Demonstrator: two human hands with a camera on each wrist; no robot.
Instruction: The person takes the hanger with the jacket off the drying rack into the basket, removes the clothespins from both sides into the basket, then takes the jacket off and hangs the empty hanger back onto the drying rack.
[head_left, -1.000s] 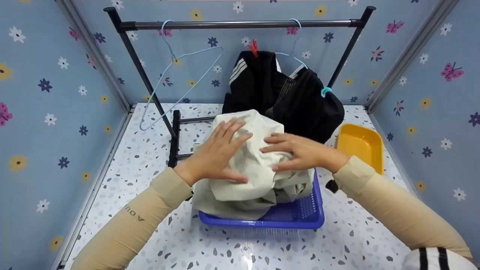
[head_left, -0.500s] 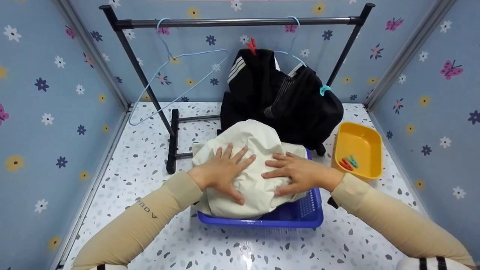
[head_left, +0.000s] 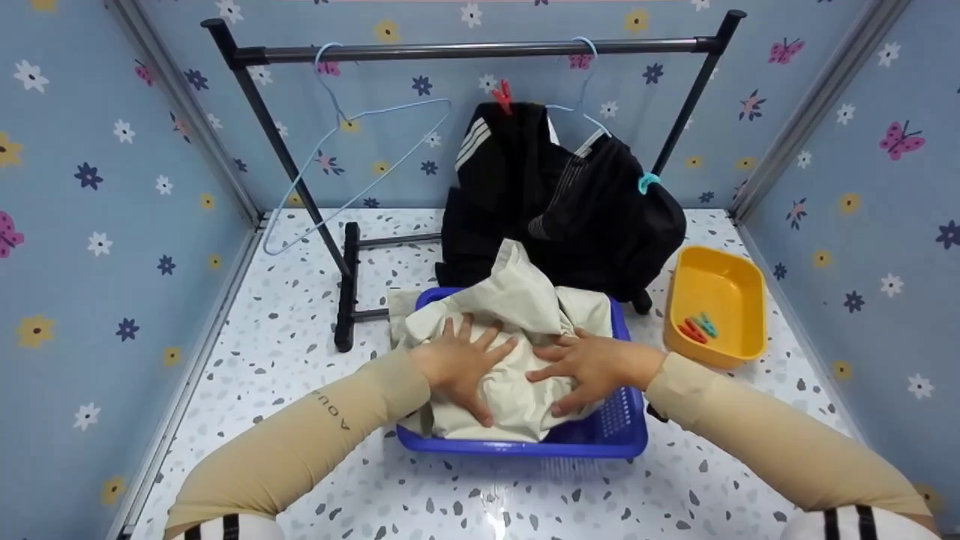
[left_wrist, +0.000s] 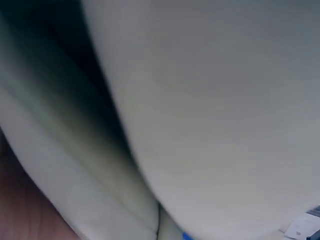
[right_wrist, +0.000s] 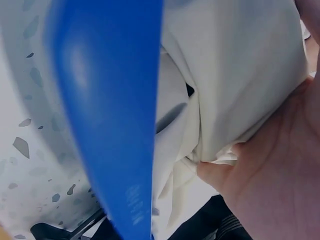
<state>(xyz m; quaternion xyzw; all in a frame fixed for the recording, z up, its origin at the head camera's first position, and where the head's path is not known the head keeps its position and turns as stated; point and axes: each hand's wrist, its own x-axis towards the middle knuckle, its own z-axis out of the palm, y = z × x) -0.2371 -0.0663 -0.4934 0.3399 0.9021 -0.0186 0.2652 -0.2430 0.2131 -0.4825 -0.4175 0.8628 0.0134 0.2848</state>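
A crumpled heap of cream cloth (head_left: 517, 296) fills most of a blue plastic basket (head_left: 525, 449). My left hand (head_left: 459, 367) presses down on the heap's left part with fingers spread. On its right part my right hand (head_left: 592, 371) lies, also with fingers spread, near the basket's right side. Folds of the cream cloth (left_wrist: 215, 115) fill the left wrist view, with a bit of the left hand (left_wrist: 30, 205) at the lower corner. In the right wrist view the right hand (right_wrist: 280, 175) rests against the cloth (right_wrist: 240, 60), beside the basket's blue edge (right_wrist: 110, 100).
Behind the basket stands a black clothes rack (head_left: 480, 51). A black garment (head_left: 570, 202) with a red clothespin (head_left: 502, 97) and a teal clothespin (head_left: 648, 182) hangs from it, left of which is a bare blue hanger (head_left: 394, 109). A yellow tub (head_left: 750, 300) with several clothespins (head_left: 694, 330) sits right.
Both hands have pushed down and toward the body, flattening the cream heap into the basket. A peak of cloth now stands up behind the hands, and the basket's back rim shows.
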